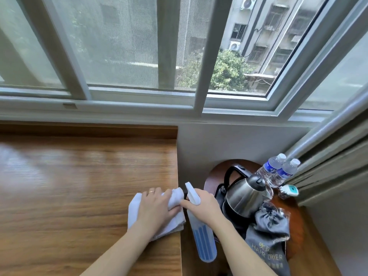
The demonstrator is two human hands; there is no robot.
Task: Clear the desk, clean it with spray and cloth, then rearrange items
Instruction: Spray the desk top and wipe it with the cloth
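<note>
A white cloth lies bunched on the wooden desk at its right edge. My left hand presses flat on the cloth with fingers spread, a ring on one finger. My right hand grips the neck of a translucent spray bottle with blue stripes, held just past the desk's right edge, its white nozzle pointing up and left toward the cloth.
To the right, a round brown side table carries a steel kettle, two water bottles, a grey hair-drier bag and a small white-and-teal device. A window and sill run behind the desk; a curtain hangs at the right.
</note>
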